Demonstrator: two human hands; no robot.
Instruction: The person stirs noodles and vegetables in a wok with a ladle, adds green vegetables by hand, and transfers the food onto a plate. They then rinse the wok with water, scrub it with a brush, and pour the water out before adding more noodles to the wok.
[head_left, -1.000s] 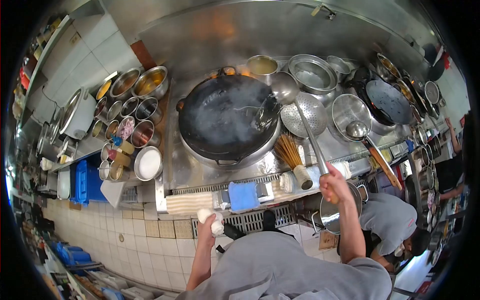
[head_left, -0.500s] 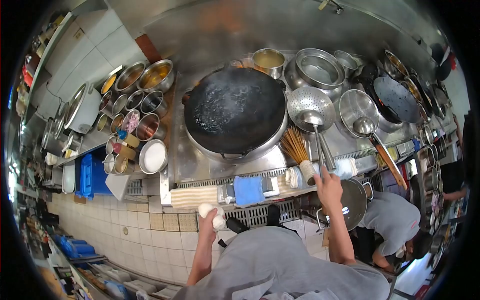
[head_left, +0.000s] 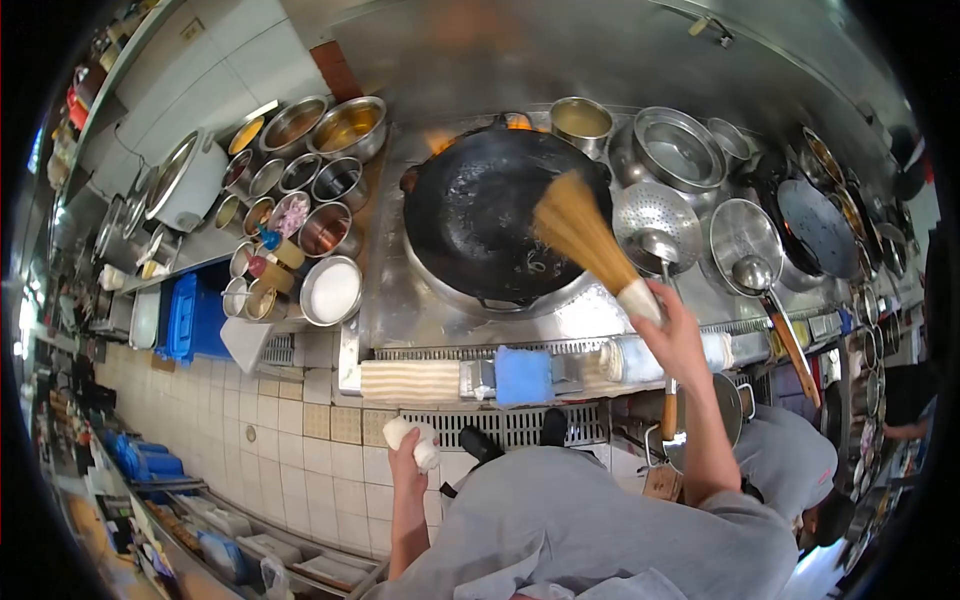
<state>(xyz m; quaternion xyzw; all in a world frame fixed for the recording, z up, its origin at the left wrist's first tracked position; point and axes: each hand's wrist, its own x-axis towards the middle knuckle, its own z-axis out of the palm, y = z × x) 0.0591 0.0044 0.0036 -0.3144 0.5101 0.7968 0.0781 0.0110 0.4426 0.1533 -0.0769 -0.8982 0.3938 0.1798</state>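
Note:
A bamboo wok brush (head_left: pixel 583 232) is gripped at its white-wrapped handle end by my right hand (head_left: pixel 673 333). Its bristles, slightly blurred, reach over the right side of the black wok (head_left: pixel 470 200). A little liquid glistens inside the wok, and flames show behind its far rim. Down at the left, in front of the stove edge, my left hand (head_left: pixel 408 460) is closed around a bunched white cloth (head_left: pixel 411 441). Right of the brush, a ladle (head_left: pixel 656 246) rests in a perforated strainer (head_left: pixel 658 222), its wooden handle pointing toward me.
Seasoning pots and squeeze bottles (head_left: pixel 270 272) crowd the left, near a bowl of white granules (head_left: pixel 332 292). A wire strainer (head_left: pixel 745 238) and metal bowls (head_left: pixel 680 148) stand right of the wok. A blue cloth (head_left: pixel 524 375) hangs on the front edge. A co-worker (head_left: pixel 785 455) bends down at right.
My right hand has picked up the wok brush from beside the strainer and swung it up-left over the wok. Flames behind the wok look larger. My left hand still holds the cloth.

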